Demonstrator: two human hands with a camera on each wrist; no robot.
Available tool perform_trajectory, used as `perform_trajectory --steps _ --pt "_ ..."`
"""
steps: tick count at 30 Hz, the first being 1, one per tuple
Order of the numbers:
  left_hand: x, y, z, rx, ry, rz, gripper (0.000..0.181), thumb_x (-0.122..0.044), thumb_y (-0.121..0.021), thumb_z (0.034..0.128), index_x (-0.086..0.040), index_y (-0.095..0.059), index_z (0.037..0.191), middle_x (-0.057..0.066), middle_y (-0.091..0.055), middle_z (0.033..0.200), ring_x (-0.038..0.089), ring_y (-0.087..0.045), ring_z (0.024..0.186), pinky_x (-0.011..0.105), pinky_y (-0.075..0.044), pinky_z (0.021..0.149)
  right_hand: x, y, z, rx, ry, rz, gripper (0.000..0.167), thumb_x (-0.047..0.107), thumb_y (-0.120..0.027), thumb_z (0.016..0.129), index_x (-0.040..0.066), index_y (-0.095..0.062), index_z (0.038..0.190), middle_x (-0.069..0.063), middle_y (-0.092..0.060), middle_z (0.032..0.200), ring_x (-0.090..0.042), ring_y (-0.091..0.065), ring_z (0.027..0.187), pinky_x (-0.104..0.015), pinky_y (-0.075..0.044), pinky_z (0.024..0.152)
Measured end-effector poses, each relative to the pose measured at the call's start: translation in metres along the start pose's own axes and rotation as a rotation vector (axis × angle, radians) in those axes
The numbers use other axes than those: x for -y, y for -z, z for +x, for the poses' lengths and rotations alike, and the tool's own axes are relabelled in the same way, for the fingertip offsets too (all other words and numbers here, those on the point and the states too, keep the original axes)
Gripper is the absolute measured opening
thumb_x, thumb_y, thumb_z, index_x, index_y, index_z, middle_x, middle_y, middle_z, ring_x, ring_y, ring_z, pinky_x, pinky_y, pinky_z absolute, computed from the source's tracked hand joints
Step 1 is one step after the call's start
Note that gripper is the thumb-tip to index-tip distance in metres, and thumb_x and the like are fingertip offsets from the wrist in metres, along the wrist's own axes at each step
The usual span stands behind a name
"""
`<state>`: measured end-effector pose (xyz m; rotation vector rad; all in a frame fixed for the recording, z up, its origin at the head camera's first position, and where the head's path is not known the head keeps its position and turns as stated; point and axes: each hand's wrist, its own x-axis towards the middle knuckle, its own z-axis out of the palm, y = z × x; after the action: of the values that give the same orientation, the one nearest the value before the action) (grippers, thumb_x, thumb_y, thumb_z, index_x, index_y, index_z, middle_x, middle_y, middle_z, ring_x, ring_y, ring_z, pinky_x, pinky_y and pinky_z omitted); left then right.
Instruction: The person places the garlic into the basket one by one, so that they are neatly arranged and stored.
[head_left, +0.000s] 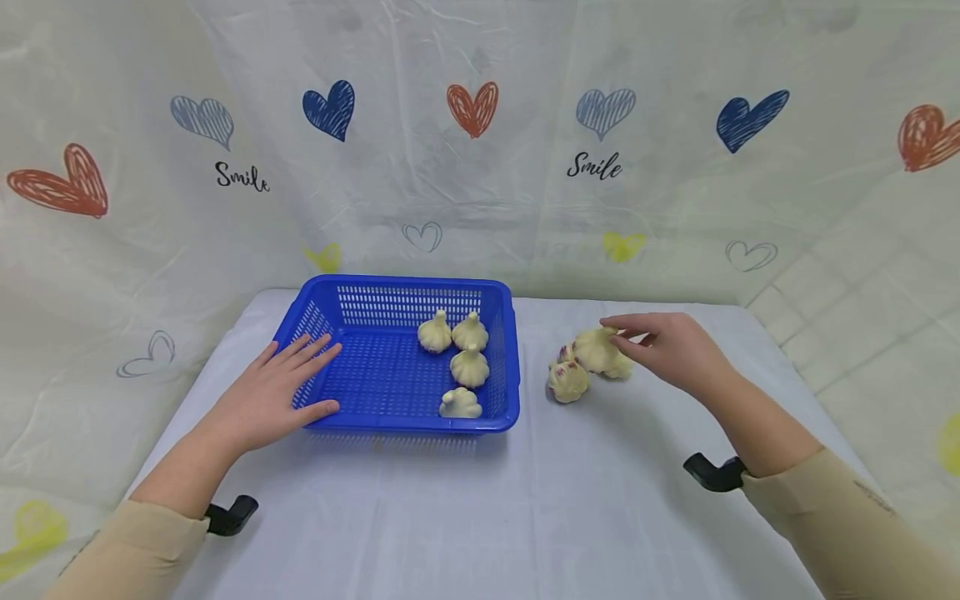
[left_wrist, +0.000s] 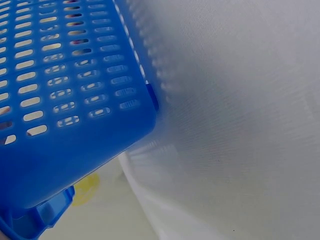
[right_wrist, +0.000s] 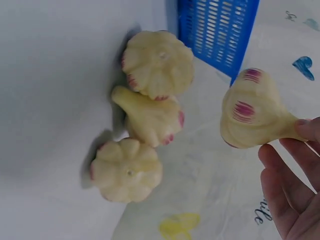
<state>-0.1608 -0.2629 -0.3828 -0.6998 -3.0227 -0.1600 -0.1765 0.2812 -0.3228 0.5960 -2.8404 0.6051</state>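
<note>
My right hand (head_left: 671,348) pinches a garlic bulb (head_left: 596,350) by its stem, raised over the table; the right wrist view shows the held bulb (right_wrist: 255,110) clear of three others, one of them a bulb (right_wrist: 157,64) nearest the basket. In the head view a bulb (head_left: 568,382) lies on the table just below the held one. My left hand (head_left: 262,396) rests with spread, straight fingers on the left rim of the blue basket (head_left: 405,423). Inside the basket, at its right side, sit several bulbs (head_left: 469,367). The left wrist view shows the basket's slotted wall (left_wrist: 75,135) but little of the hand.
A white cloth covers the table (head_left: 480,517). Behind it hangs a pale curtain (head_left: 525,208) printed with hearts and words. Black curved pieces (head_left: 232,515) stick out at both sleeve cuffs.
</note>
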Motion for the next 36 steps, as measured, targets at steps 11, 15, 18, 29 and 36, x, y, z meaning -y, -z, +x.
perform_trajectory --steps 11,15,18,29,36 --pt "0.001 0.002 0.0 0.024 0.006 0.001 0.081 -0.062 -0.052 0.0943 -0.022 -0.025 0.159 0.008 -0.021 0.164 0.036 -0.012 0.151 0.06 -0.005 0.119 0.033 0.0 0.042 0.041 -0.014 0.044 0.029 0.028 -0.066 0.096 0.022 -0.072 0.124 -0.005 -0.074 0.108 -0.024 -0.071 0.086 -0.041 -0.058 0.072" --pt "0.0 0.003 0.001 0.017 0.009 0.003 0.081 -0.063 -0.052 0.0939 -0.022 -0.025 0.159 0.008 -0.021 0.164 0.035 -0.013 0.151 0.059 -0.006 0.12 0.042 -0.002 0.06 0.065 -0.005 0.046 0.03 0.03 -0.064 0.097 0.023 -0.071 0.125 -0.005 -0.075 0.106 -0.024 -0.071 0.089 -0.042 -0.058 0.077" --pt "0.0 0.003 0.001 0.009 0.01 0.004 0.081 -0.063 -0.053 0.0937 -0.022 -0.026 0.159 0.007 -0.022 0.164 0.035 -0.014 0.151 0.059 -0.007 0.12 0.05 -0.006 0.073 0.079 0.005 0.045 0.031 0.032 -0.063 0.097 0.025 -0.07 0.126 -0.005 -0.075 0.106 -0.025 -0.071 0.091 -0.043 -0.057 0.079" --pt "0.0 0.002 0.0 0.025 0.002 0.002 0.082 -0.065 -0.049 0.0943 -0.022 -0.025 0.159 0.009 -0.022 0.164 0.036 -0.014 0.151 0.06 -0.005 0.12 0.083 -0.026 0.114 0.168 0.091 0.007 0.031 0.034 -0.064 0.096 0.03 -0.07 0.126 0.002 -0.074 0.107 -0.018 -0.069 0.097 -0.033 -0.054 0.064" --pt "-0.002 0.003 -0.001 0.017 0.002 -0.003 0.083 -0.068 -0.046 0.094 -0.021 -0.025 0.159 0.009 -0.022 0.164 0.036 -0.013 0.151 0.059 -0.004 0.12 0.103 -0.033 0.134 0.22 0.156 -0.009 0.029 0.03 -0.065 0.096 0.027 -0.071 0.124 0.005 -0.073 0.109 -0.014 -0.067 0.097 -0.032 -0.055 0.071"
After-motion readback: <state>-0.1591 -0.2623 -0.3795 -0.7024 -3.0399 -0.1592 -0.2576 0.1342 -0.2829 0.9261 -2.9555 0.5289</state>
